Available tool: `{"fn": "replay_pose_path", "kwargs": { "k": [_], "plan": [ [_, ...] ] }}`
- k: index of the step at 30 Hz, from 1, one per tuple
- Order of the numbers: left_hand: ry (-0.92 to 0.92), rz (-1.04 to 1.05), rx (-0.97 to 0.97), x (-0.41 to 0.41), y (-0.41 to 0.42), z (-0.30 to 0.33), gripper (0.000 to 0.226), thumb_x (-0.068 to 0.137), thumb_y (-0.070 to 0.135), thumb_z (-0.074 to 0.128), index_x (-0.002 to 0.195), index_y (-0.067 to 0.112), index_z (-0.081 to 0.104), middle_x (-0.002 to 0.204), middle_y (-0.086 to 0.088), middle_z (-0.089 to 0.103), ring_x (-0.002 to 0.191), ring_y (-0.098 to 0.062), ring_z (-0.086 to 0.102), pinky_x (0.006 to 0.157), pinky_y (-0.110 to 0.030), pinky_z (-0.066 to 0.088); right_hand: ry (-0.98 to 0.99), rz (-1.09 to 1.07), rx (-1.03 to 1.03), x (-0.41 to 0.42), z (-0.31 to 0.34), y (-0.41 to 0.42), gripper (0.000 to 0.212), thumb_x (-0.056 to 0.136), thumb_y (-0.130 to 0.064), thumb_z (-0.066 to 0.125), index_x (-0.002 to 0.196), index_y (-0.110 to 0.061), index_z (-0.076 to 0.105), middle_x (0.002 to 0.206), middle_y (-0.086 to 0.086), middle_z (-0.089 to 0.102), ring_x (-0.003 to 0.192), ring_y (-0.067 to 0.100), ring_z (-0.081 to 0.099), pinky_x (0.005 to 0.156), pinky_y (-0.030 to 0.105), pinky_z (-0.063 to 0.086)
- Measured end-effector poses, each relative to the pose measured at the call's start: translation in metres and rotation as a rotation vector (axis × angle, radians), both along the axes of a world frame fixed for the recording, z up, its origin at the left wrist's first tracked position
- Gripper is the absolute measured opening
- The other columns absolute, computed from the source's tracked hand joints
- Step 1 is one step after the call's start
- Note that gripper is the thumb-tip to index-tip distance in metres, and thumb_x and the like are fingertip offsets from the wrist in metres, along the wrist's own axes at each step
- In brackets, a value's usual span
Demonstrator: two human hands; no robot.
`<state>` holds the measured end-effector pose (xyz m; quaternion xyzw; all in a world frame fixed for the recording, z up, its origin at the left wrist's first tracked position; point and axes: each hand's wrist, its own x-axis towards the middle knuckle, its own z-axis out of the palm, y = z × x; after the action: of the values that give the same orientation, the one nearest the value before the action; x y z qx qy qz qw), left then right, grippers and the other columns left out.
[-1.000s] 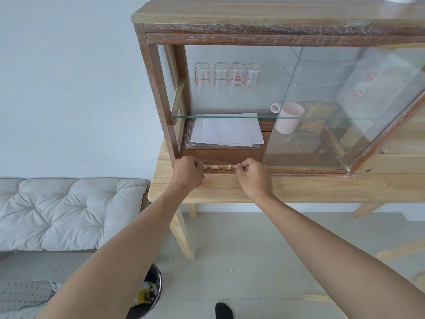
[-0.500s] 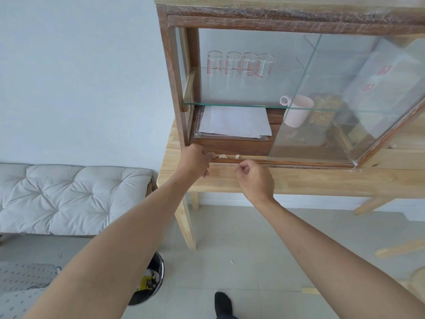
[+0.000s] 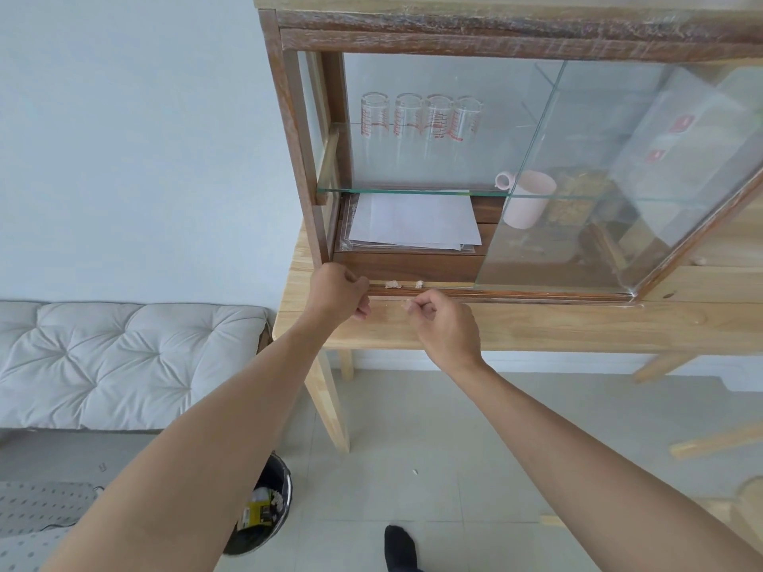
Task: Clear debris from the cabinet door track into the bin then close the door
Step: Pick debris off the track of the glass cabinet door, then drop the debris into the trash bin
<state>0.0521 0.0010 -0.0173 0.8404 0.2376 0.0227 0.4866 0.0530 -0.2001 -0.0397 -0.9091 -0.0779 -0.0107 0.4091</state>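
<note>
The wooden cabinet (image 3: 289, 130) stands on a table, with its glass sliding door (image 3: 586, 179) pushed right and the left half open. Two pale debris bits (image 3: 393, 284) lie in the bottom door track (image 3: 446, 286). My left hand (image 3: 338, 293) is curled shut at the track's left end, and its palm is hidden. Just in front of the track, my right hand (image 3: 444, 324) is pinched, with a small pale debris bit at its fingertips. The black bin (image 3: 272, 509) sits on the floor below, partly hidden by my left arm.
Inside the cabinet are several measuring glasses (image 3: 421, 117) on a glass shelf, white papers (image 3: 413, 220) and a pink mug (image 3: 526, 198). A padded grey bench (image 3: 124, 361) stands at the left. My black-socked foot (image 3: 398, 547) is on the tiled floor. A pale crumb (image 3: 414, 472) lies there too.
My right hand has drawn back from the track toward me, still pinched. Fewer debris bits show in the track. The view has shifted left, and my left hand stays at the track's left end.
</note>
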Motion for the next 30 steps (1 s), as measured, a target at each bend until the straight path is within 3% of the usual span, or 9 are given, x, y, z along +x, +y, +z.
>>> {"fn": "replay_pose_path", "kwargs": {
  "k": [2,5,12,17,22,26,30],
  "plan": [
    [-0.059,0.020,-0.048,-0.018,0.005,-0.006,0.026,0.103,0.010,0.066,0.083,-0.005,0.074,0.060,-0.010,0.079,0.047,-0.021,0.076,0.050,-0.036,0.067,0.000,0.101,-0.005,-0.006,-0.001,0.009,0.015,0.096,-0.041,0.070,0.092,-0.029,0.076,0.073,-0.017,0.067,0.082,0.012,0.070,0.073,0.034,0.055],
    [-0.095,0.049,-0.095,-0.051,0.017,-0.013,0.024,0.103,0.017,0.071,0.086,0.000,0.073,0.061,-0.006,0.080,0.044,-0.017,0.074,0.043,-0.025,0.058,-0.019,0.215,-0.003,-0.018,-0.002,0.031,0.015,0.097,-0.042,0.070,0.092,-0.029,0.076,0.072,-0.017,0.067,0.077,0.010,0.069,0.073,0.037,0.058],
    [-0.116,0.286,-0.161,-0.147,0.078,-0.048,0.027,0.102,0.024,0.074,0.088,0.001,0.073,0.066,-0.005,0.080,0.046,-0.017,0.073,0.046,-0.031,0.062,0.015,0.500,-0.034,-0.061,-0.008,0.118,0.020,0.098,-0.042,0.070,0.097,-0.023,0.078,0.080,-0.016,0.072,0.078,0.012,0.071,0.076,0.038,0.061],
    [-0.038,0.487,-0.165,-0.207,0.115,-0.091,0.023,0.100,0.026,0.075,0.087,0.007,0.075,0.067,-0.001,0.082,0.048,-0.018,0.076,0.049,-0.026,0.063,0.070,0.662,-0.052,-0.089,-0.030,0.171,0.021,0.098,-0.041,0.071,0.097,-0.021,0.078,0.086,-0.009,0.079,0.080,0.015,0.073,0.080,0.041,0.060],
    [0.044,0.674,-0.248,-0.266,0.140,-0.156,0.029,0.096,0.035,0.074,0.083,0.009,0.075,0.064,-0.002,0.081,0.049,-0.021,0.077,0.051,-0.024,0.062,0.135,0.795,-0.158,-0.109,-0.086,0.215,0.021,0.098,-0.042,0.070,0.097,-0.023,0.077,0.086,-0.011,0.078,0.082,0.015,0.073,0.081,0.040,0.060],
    [0.160,0.786,-0.278,-0.304,0.154,-0.226,0.023,0.100,0.026,0.071,0.085,0.008,0.075,0.064,-0.001,0.081,0.050,-0.021,0.078,0.057,-0.031,0.068,0.223,0.900,-0.234,-0.120,-0.155,0.241,0.017,0.097,-0.040,0.072,0.093,-0.024,0.075,0.080,-0.011,0.076,0.075,0.010,0.071,0.077,0.037,0.060],
    [0.255,0.865,-0.298,-0.335,0.170,-0.308,0.021,0.102,0.022,0.072,0.086,0.009,0.076,0.063,-0.003,0.081,0.053,-0.023,0.079,0.061,-0.034,0.070,0.301,0.995,-0.370,-0.128,-0.242,0.266,0.017,0.096,-0.041,0.071,0.093,-0.025,0.076,0.083,-0.010,0.078,0.081,0.015,0.073,0.078,0.037,0.060]
  ]
}}
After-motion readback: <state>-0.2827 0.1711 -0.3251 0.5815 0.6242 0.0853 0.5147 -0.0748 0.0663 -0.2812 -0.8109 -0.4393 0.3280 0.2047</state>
